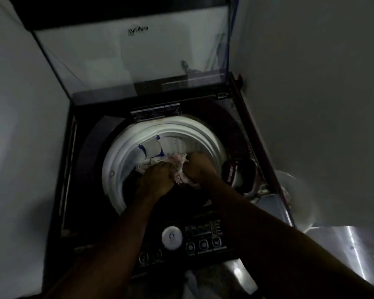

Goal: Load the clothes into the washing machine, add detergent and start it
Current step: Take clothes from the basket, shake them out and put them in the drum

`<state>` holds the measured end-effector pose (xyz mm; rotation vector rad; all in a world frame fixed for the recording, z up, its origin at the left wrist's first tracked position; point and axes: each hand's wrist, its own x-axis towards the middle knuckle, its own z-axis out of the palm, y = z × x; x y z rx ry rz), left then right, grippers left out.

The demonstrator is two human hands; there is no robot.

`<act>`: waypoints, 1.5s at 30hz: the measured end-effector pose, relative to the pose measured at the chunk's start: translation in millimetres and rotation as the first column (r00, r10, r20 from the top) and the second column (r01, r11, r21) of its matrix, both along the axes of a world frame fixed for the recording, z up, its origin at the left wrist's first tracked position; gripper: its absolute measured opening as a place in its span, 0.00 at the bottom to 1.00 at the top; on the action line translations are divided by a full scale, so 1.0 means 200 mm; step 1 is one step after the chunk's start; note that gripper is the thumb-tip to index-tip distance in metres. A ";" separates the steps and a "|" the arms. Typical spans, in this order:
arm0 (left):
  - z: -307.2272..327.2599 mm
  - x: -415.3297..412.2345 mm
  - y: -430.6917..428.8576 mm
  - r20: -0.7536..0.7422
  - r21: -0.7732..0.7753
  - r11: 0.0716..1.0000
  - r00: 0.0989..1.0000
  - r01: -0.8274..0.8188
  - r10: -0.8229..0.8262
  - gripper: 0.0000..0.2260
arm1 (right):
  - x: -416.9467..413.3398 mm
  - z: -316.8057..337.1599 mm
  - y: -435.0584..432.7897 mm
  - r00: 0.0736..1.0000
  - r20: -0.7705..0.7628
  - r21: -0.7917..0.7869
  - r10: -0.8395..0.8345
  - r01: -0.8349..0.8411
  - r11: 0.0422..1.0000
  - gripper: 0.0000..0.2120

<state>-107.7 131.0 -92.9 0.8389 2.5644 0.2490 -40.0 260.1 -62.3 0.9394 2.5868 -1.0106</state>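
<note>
A dark top-loading washing machine (78,169) stands below me with its glass lid (130,57) raised upright at the back. Its white drum rim (117,160) is lit. Both my hands are inside the drum mouth, gripping a pale patterned cloth (177,167) bunched between them. My left hand (157,180) holds its left side, my right hand (200,167) its right side. More white-and-blue fabric (153,147) lies deeper in the drum. Dark clothing lies under my hands. At the drum's right sits the detergent compartment (239,173). The control panel, with a round silver dial (172,237) and several buttons, runs along the front.
White walls close in on the left (20,126) and right (311,93). A translucent plastic tub (298,201) sits to the right of the machine, and a shiny metal surface (343,251) lies at the lower right. The scene is dim.
</note>
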 end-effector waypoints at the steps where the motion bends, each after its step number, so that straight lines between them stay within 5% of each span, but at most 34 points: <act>1: 0.04 0.03 0.00 0.013 0.051 0.998 1.000 -0.025 0.024 0.19 | 0.04 0.02 0.01 0.999 -0.053 0.008 0.007 -0.006 1.000 0.16; 10: 0.40 0.77 0.18 -0.209 0.238 0.968 0.970 -0.075 0.127 0.15 | 0.71 0.37 0.27 0.900 -0.408 0.172 0.151 -0.086 0.981 0.15; 16: 0.47 1.19 0.45 -0.316 0.363 0.932 0.944 0.026 0.097 0.12 | 1.18 0.46 0.50 0.865 -0.470 0.188 0.176 -0.096 0.977 0.11; 30: 0.15 1.61 1.09 -0.315 0.328 0.902 0.933 0.281 -0.176 0.17 | 1.73 0.10 1.06 0.948 -0.312 0.132 -0.057 0.103 0.986 0.13; 40: -0.21 1.64 1.32 -0.156 0.204 0.933 0.951 0.295 -0.267 0.21 | 1.82 -0.26 1.29 0.974 -0.166 0.085 -0.156 0.172 0.981 0.15; 45: -0.52 1.65 1.38 -0.022 0.294 0.948 0.993 0.119 -0.118 0.17 | 1.84 -0.53 1.43 0.994 -0.060 0.074 -0.087 0.091 0.993 0.16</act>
